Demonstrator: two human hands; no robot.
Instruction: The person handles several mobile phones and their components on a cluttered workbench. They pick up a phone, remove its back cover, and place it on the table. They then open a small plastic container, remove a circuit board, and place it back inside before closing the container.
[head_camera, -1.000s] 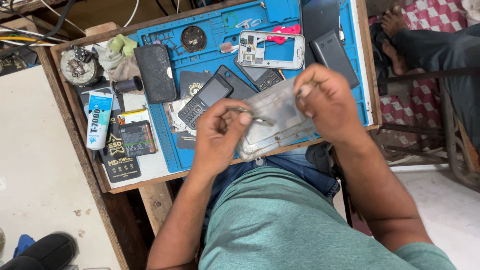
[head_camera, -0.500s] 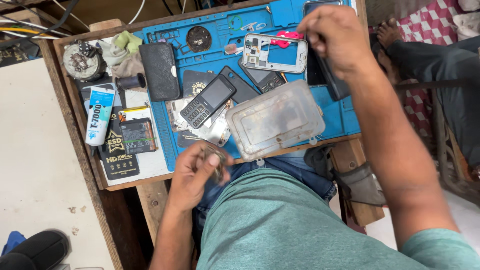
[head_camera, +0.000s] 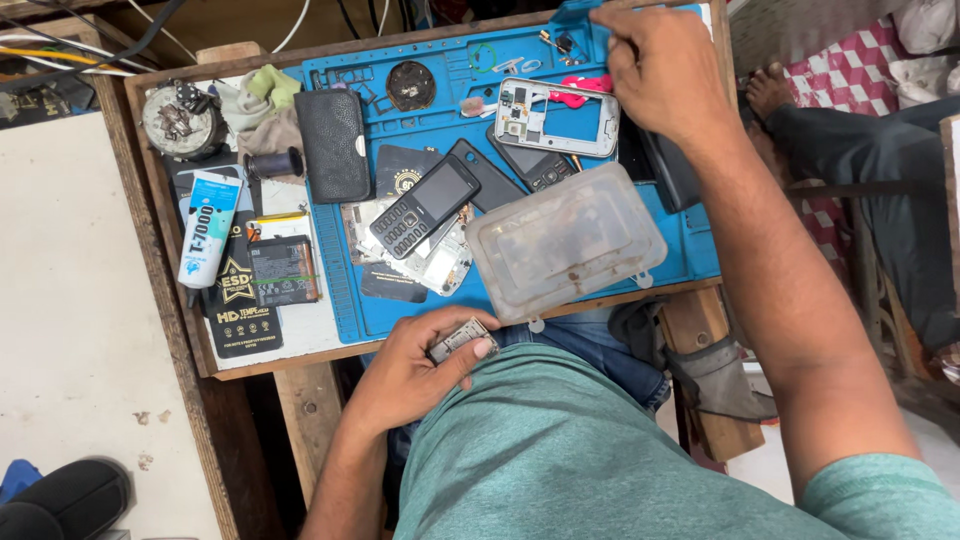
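A small grey metal part (head_camera: 462, 340) is held in the left hand (head_camera: 420, 370), at the near edge of the workbench (head_camera: 250, 360) and just above the lap. The fingers are curled closed around the part, with the thumb pressed along its upper side; one end of the part projects beyond the fingertips.

Just beyond the left hand, a clear plastic container (head_camera: 565, 242) is seen lying on the blue work mat (head_camera: 450, 75), its near corner overhanging the bench edge. To its left, a dark keypad phone (head_camera: 424, 207) is laid tilted across a stack of opened phone parts. A flat black battery (head_camera: 284, 270) and a white-and-blue glue tube (head_camera: 208, 228) are placed on the bare left part of the bench, off the mat. A black pouch (head_camera: 333, 145) is positioned at the left edge of the mat.

Farther out, a white phone frame (head_camera: 557, 118) is laid flat on the mat, with a pink item partly shown behind it.

At the far edge of the mat, the right hand (head_camera: 665, 75) is extended over the top right corner. Its fingers are bent downward and drawn together; whether anything is gripped cannot be told, as the fingertips are hidden by the back of the hand.
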